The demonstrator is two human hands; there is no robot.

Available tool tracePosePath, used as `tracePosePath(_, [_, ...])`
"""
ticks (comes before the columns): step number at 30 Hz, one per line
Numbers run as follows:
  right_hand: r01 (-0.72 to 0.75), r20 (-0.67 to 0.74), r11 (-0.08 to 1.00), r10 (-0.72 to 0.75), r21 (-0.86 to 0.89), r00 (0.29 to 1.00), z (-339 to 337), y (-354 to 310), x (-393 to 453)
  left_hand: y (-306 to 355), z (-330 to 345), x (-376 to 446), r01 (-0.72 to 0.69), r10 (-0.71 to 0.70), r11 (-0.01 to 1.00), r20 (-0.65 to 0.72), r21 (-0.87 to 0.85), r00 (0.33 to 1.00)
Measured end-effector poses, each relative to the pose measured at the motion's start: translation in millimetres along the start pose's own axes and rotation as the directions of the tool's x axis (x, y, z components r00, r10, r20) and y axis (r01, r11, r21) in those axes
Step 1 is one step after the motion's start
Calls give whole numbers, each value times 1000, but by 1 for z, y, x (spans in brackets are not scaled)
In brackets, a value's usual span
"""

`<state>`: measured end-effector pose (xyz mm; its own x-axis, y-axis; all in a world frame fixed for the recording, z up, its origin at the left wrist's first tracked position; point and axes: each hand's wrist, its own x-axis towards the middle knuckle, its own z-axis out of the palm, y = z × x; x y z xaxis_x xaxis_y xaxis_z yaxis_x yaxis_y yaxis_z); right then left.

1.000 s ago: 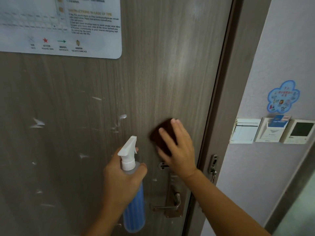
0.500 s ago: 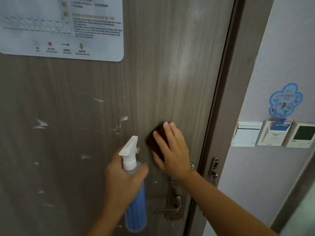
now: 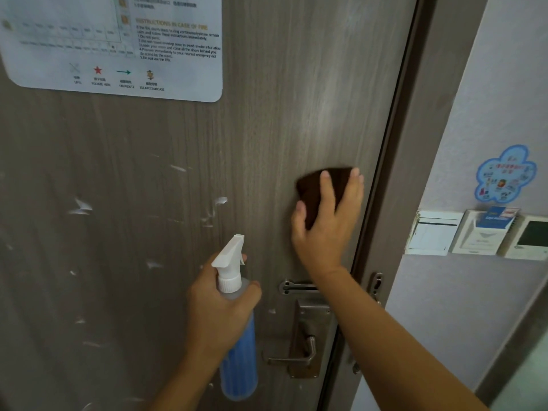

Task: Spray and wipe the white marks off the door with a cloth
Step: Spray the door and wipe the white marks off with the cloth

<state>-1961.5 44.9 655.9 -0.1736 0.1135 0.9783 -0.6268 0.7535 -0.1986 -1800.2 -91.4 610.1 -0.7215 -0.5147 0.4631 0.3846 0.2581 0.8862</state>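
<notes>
A brown wood-grain door (image 3: 281, 108) fills the view, with several white marks (image 3: 218, 204) scattered over its left and middle. My right hand (image 3: 326, 226) presses a dark brown cloth (image 3: 311, 188) flat against the door near its right edge, fingers spread over it. Lower down, my left hand (image 3: 221, 310) grips a spray bottle (image 3: 238, 363) with a white trigger head and blue body, held upright just off the door.
A white fire-instruction notice (image 3: 118, 46) is stuck to the door's upper left. A metal latch (image 3: 296, 286) and lever handle (image 3: 302, 348) sit below my right wrist. On the wall to the right are switch panels (image 3: 433, 232) and a blue sticker (image 3: 504, 173).
My right hand has slid the cloth up and to the right across the door. The latch above the handle is now uncovered. My left hand and the bottle have stayed put.
</notes>
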Motion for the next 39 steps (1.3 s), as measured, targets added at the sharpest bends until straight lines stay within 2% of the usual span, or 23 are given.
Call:
tracePosePath(2, [157, 113, 987, -158, 15, 981, 2, 3, -27, 0, 0, 0, -4, 4, 1000, -6, 14, 1000])
tracePosePath(3, [286, 194, 958, -283, 10, 939, 0, 10, -41, 0, 0, 0, -5, 5, 1000, -1, 16, 1000])
tracePosePath(5, [523, 336, 852, -492, -2, 803, -10, 33, -60, 3, -2, -2, -15, 15, 1000, 11, 10, 1000])
tracePosePath(6, [585, 382, 811, -539, -6, 751, -16, 43, -63, 4, -3, -2, -24, 24, 1000, 15, 9, 1000])
tracePosePath(7, [599, 402, 800, -546, -8, 735, -21, 51, -61, 5, -4, -3, -30, 30, 999, 17, 9, 999])
tracePosePath(8, [567, 389, 823, -519, -11, 761, -25, 55, -55, 5, -5, -4, -35, 35, 999, 19, 6, 999])
tracePosePath(9, [495, 345, 868, -459, -20, 819, -28, 57, -46, 5, -6, -4, -37, 37, 999, 20, 4, 999])
tracePosePath(11, [286, 191, 957, -272, -48, 943, -29, 52, -23, 4, -7, -3, -40, 40, 999, 24, 2, 999])
tracePosePath(12, [174, 117, 983, -167, -57, 979, -27, 46, -13, 3, -7, -3, -37, 37, 999, 26, 3, 999])
tracePosePath(14, [-3, 26, 998, 5, -62, 1000, -21, 30, -2, 3, -6, -3, -29, 29, 1000, 24, 7, 999])
tracePosePath(16, [-105, -13, 993, 104, -57, 994, -11, 13, -8, 2, -5, -3, -19, 19, 1000, 28, 0, 999])
tracePosePath(18, [-73, 24, 996, 74, -44, 997, -2, 3, -28, 2, -2, -2, -16, 16, 1000, 29, 5, 999])
tracePosePath(20, [123, 168, 992, -115, -38, 979, 1, 6, -57, 1, 0, -1, -12, 12, 1000, 14, 17, 1000])
tracePosePath(22, [376, 332, 926, -345, -31, 878, -6, 20, -81, 1, 1, -1, -13, 13, 999, 1, 31, 1000])
tracePosePath(24, [513, 422, 858, -461, -11, 780, -18, 38, -83, 3, 0, -1, -11, 11, 999, 2, 30, 1000])
tracePosePath(25, [510, 425, 860, -458, -11, 781, -23, 43, -77, 4, -1, -2, -12, 12, 1000, 5, 24, 1000])
tracePosePath(26, [462, 396, 887, -417, -20, 818, -27, 45, -67, 5, -2, -2, -16, 16, 1000, 9, 19, 1000])
tracePosePath(29, [142, 166, 989, -132, -47, 977, -29, 41, -19, 10, -4, -3, -28, 28, 1000, 15, 1, 999])
tracePosePath(31, [-39, 53, 999, 41, -25, 998, -23, 26, 13, 13, -5, -3, -32, 32, 999, 18, -5, 999])
tracePosePath(32, [-80, 22, 997, 80, -20, 997, -19, 17, 24, 14, -6, -2, -36, 36, 999, 15, -3, 999])
tracePosePath(36, [-79, -36, 996, 78, -27, 996, -2, -8, 24, 17, -5, 2, -61, 61, 998, -1, -6, 998])
tracePosePath(37, [-24, 2, 999, 24, -28, 1000, 0, -10, 14, 18, -5, 3, -66, 66, 998, -3, 1, 998])
tracePosePath(39, [179, 144, 984, -175, -17, 974, 2, -5, -14, 18, -3, 4, -62, 62, 998, -10, 11, 998])
